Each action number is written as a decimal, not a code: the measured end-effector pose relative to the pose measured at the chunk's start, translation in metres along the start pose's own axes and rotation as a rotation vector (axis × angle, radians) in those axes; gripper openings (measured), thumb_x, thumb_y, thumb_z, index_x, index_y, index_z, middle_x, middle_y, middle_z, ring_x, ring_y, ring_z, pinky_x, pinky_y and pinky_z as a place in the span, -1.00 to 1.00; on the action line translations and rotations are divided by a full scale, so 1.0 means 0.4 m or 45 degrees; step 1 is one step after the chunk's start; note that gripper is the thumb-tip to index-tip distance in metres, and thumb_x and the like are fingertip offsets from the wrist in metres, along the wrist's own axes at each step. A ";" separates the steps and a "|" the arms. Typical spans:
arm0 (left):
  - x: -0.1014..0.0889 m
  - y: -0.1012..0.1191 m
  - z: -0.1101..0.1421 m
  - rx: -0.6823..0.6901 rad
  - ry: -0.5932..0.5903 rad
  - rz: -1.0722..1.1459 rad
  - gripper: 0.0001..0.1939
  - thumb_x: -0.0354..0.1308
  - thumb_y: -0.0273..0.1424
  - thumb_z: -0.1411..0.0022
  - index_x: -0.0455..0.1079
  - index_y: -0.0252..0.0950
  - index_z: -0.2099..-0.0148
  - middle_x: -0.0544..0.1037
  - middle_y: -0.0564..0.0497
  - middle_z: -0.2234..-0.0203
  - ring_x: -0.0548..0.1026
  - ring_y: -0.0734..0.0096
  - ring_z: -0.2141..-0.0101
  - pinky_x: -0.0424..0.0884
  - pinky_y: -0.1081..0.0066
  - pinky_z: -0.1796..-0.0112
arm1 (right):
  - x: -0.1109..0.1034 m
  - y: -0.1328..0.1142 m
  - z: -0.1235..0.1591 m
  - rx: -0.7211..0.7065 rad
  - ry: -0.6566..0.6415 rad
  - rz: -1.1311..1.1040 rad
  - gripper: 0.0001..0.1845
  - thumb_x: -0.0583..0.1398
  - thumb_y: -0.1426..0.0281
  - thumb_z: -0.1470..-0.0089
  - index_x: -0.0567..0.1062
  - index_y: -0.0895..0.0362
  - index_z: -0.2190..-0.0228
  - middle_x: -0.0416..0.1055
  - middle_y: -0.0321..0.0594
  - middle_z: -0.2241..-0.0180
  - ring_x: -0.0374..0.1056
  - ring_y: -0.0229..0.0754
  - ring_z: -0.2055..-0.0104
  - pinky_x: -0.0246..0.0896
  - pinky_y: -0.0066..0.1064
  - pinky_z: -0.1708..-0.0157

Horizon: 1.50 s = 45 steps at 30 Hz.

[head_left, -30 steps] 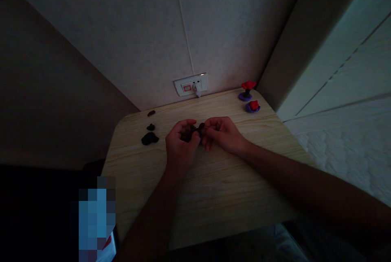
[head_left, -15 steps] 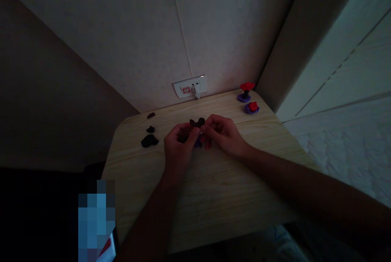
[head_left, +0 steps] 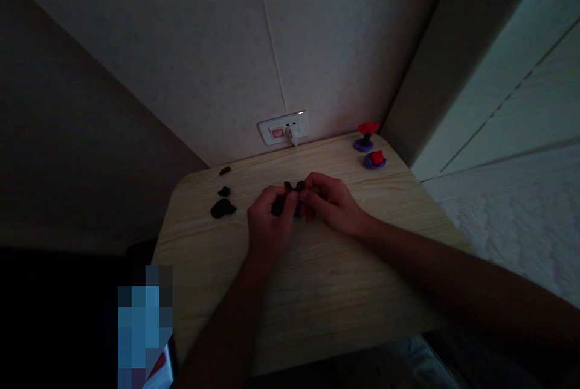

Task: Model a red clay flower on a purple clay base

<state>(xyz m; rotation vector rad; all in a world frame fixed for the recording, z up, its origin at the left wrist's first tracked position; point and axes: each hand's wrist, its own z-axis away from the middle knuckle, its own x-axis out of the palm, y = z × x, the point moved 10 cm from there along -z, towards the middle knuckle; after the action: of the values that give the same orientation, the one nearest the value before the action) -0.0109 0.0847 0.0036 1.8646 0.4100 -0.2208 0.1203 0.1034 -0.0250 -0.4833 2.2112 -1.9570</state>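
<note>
Both my hands meet at the middle of a small light wooden table (head_left: 317,292), in dim light. My left hand (head_left: 268,224) and my right hand (head_left: 332,201) pinch a small dark clay piece (head_left: 293,187) between their fingertips, with a bit of purple clay showing just below the fingers. Both hands are closed around it, and much of the piece is hidden by the fingers.
Three dark clay lumps (head_left: 222,208) lie at the table's left. Two small red-on-purple clay figures (head_left: 367,134) stand in the back right corner. A wall socket with a plug (head_left: 285,129) sits on the wall behind. A cabinet stands to the right.
The hands have stayed at the table's middle; the fingertips have drawn closer together around the dark clay piece, which now sticks up above them.
</note>
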 end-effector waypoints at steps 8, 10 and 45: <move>0.036 -0.003 0.017 0.021 -0.177 0.076 -0.79 0.16 -0.28 -0.34 0.42 -0.24 0.34 0.42 0.07 0.52 0.35 0.43 0.48 0.28 0.43 0.43 | 0.006 -0.030 0.006 -0.094 -0.063 0.269 -0.80 0.09 0.40 -0.17 0.34 0.08 0.50 0.37 -0.38 0.64 0.31 -0.28 0.57 0.19 -0.45 0.50; 0.045 -0.002 0.018 0.000 -0.206 0.129 -0.78 0.15 -0.28 -0.34 0.41 -0.24 0.37 0.41 0.08 0.55 0.33 0.45 0.52 0.26 0.43 0.45 | 0.009 -0.030 0.007 -0.093 -0.086 0.248 -0.79 0.07 0.41 -0.17 0.34 0.08 0.51 0.36 -0.38 0.64 0.30 -0.28 0.56 0.19 -0.44 0.48; 0.035 0.002 0.010 -0.011 -0.147 0.142 -0.74 0.19 -0.33 -0.25 0.35 -0.27 0.48 0.31 0.13 0.63 0.24 0.52 0.57 0.18 0.45 0.51 | 0.011 -0.049 0.010 -0.178 -0.121 0.298 -0.68 0.06 0.29 -0.29 0.36 0.10 0.50 0.38 -0.35 0.64 0.32 -0.25 0.53 0.18 -0.41 0.41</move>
<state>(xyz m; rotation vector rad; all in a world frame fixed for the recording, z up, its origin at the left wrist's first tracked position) 0.0025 0.0830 -0.0018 1.8502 0.2268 -0.2491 0.1202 0.0963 -0.0057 -0.3100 2.2403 -1.6383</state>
